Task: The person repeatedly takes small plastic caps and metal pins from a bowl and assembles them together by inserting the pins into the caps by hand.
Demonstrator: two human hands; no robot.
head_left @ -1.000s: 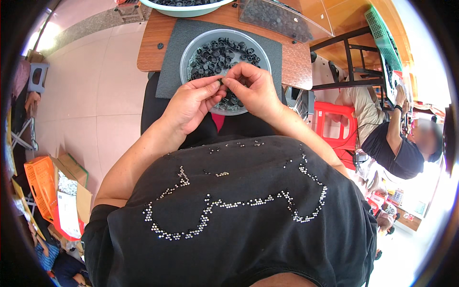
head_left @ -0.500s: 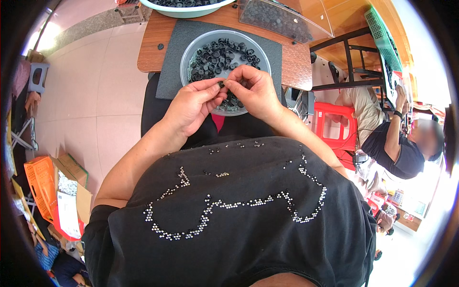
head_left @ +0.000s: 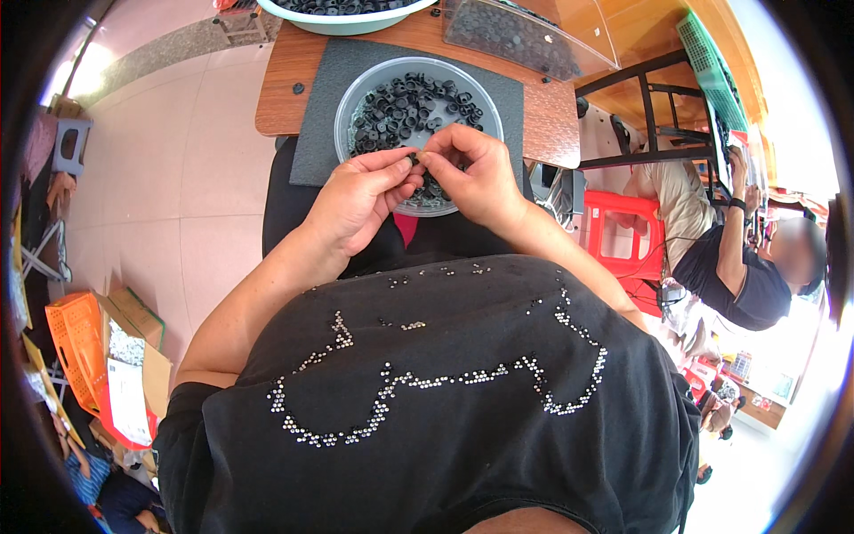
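Over the near part of a round clear plastic tub [head_left: 342,133], my two hands meet fingertip to fingertip. My left hand [head_left: 363,194] pinches a small black cap-like part [head_left: 412,158] between thumb and forefinger. From the other side, my right hand [head_left: 476,173] has its thumb and forefinger closed at the same part; whether they hold a separate tiny piece cannot be made out. Many loose black round caps [head_left: 391,111] lie in the tub, with small pale greenish bits along its left side. The tub stands on a dark grey mat [head_left: 317,116].
The mat lies on a wooden table [head_left: 283,89]. Beyond are a pale basin [head_left: 356,25] and a clear box [head_left: 525,40], both holding black parts. One loose cap [head_left: 299,88] sits on the left. A red stool [head_left: 623,236] and a seated person [head_left: 725,267] are at right.
My hands stay nearly still over the tub, with only slight finger movement at the small black part. The person on the right has shifted their arms a little.
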